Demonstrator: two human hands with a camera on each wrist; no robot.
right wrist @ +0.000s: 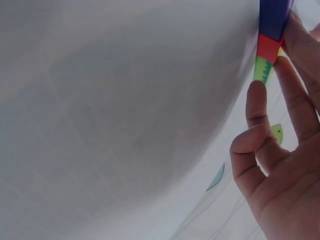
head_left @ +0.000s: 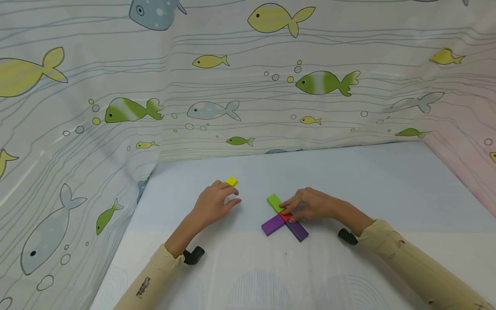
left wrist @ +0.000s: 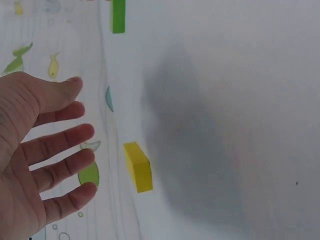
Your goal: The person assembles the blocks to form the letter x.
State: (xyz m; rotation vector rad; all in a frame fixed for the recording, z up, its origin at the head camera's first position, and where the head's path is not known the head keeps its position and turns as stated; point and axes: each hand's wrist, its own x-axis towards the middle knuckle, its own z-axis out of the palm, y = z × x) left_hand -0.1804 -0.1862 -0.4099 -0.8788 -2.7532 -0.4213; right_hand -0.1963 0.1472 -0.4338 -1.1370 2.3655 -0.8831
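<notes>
Right hand (head_left: 310, 206): fingertips rest on the red block (head_left: 285, 215) at the middle of a small cross of blocks on the worktop (head_left: 348, 181) — fingers lightly bent, pressing rather than closing round it
Cross: green block (head_left: 274, 201) pointing away, two purple blocks (head_left: 273, 224) nearer the person, red block on top at the crossing
Left hand (head_left: 213, 204): relaxed, fingers spread, holding nothing — the yellow block (left wrist: 138, 166) lies just beyond its fingertips
Handling: the blocks look small, stiff and light, smooth-faced, so likely to slide on the worktop cover
Where to take hold: by my judgement, a pinch across the two long side faces suits the yellow block best
</notes>
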